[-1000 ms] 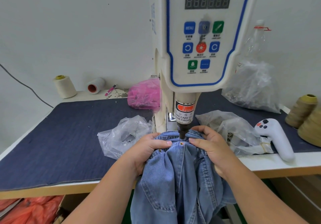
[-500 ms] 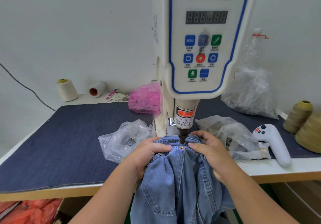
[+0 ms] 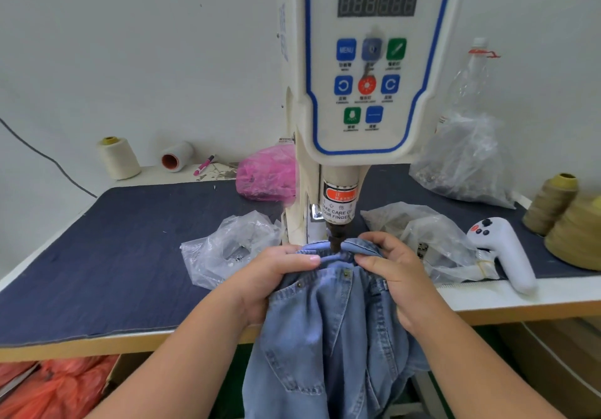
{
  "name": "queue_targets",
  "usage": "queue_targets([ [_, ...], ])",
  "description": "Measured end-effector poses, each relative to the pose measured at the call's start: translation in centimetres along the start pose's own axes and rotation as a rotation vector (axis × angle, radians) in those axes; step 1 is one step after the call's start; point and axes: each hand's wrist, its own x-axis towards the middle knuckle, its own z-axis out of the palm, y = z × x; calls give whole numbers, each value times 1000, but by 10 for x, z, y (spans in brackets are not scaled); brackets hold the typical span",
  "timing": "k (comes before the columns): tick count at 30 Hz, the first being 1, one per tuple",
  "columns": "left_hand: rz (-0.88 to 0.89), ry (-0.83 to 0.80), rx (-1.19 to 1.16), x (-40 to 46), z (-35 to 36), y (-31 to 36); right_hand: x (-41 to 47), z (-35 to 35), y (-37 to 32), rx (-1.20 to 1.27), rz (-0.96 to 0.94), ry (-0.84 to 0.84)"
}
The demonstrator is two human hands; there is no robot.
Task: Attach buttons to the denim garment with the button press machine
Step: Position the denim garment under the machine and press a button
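Denim garment [image 3: 328, 327]: lower centre, top edge under the press head [image 3: 336, 239].
Left hand [image 3: 266, 275]: fingers pinching the denim.
Right hand [image 3: 395, 272]: fingers curled round the denim edge.

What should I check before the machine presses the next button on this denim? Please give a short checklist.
1. Denim garment lies under the press head: ok.
2. Left hand grips the fabric beside the head: ok.
3. Right hand grips the other side: ok.
4. Fingertips clear of the head: not ok, they look very near.
5. Button loaded in the die: cannot tell, hidden.
6. Earlier button already set: ok.
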Motion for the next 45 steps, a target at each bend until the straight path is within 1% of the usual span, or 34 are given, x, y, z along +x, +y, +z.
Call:
queue_targets([
  [2,5,-38,45,-5,1,3,-8,-2,-3,34,-10,-18],
  [4,0,-31,68,-13,3,4,-18,-3,-3,75,-8,-41],
  [6,-28,-31,42,-19,6,2,-28,-1,-6,125,1,-55],
  [8,-25,-12,37,-23,9,1,-39,-1,-9,129,-3,-60],
  [10,0,4,44,-30,11,-1,-52,-1,-11,142,5,-108],
  [14,69,-61,12,-50,19,3,-81,-5,-14,146,48,-235],
  [16,119,-73,7,-62,26,9,-96,-4,-14,38,75,-313],
  [17,146,-83,12,-67,30,12,-102,-5,-12,-76,75,-307],
  [19,195,-112,14,-78,40,19,-112,-12,-9,-415,59,-190],
  [20,215,-126,5,-84,43,23,-116,-16,-10,-546,54,-197],
  [21,242,-135,-7,-90,46,27,-120,-18,-9,-607,57,-256],
  [22,273,-145,-21,-95,48,32,-125,-19,-8,-611,63,-318],
  [23,306,-151,-32,-99,48,37,-129,-19,-8,-558,76,-338],
  [25,366,-142,-21,-105,48,48,-136,-18,-11,-451,85,-328],
  [26,400,-113,-4,-107,47,54,-139,-18,-15,-416,75,-327],
  [27,443,-51,26,-107,44,58,-141,-20,-20,-388,37,-304],
  [29,544,145,132,-108,33,62,-142,-23,-39,-277,-31,-235],
  [30,577,250,205,-108,27,62,-143,-22,-50,-163,-52,-249],
  [31,593,345,300,-107,20,59,-147,-22,-58,41,-104,-374],
  [32,588,428,411,-106,15,55,-150,-20,-70,173,-228,-409],
  [33,581,486,519,-104,10,50,-150,-15,-85,348,-216,-317],
  [34,566,532,615,-103,8,45,-151,-11,-94,533,-156,-287],
  [35,552,582,732,-101,6,38,-149,-9,-96,522,-165,-223],
  [36,558,655,880,-98,6,32,-143,-7,-93,443,-219,-246],
  [37,595,728,1005,-98,9,26,-140,4,-87,424,-212,-291],
  [38,661,782,1081,-101,11,21,-139,6,-91,275,-228,-220],
  [39,717,773,1110,-107,15,18,-139,13,-95,173,-210,-162],
  [40,731,675,1078,-112,20,15,-137,20,-100,158,-206,-169],
  [41,670,522,1007,-122,23,11,-136,25,-102,158,-196,-205],
  [42,579,326,934,-125,35,13,-135,28,-102,181,-169,-228],
  [43,455,142,937,-128,44,13,-134,32,-103,224,-145,-261],
  [44,348,10,974,-127,52,11,-132,35,-103,283,-123,-309],
  [45,270,-65,1027,-124,58,9,-131,38,-104,331,-113,-360],
])
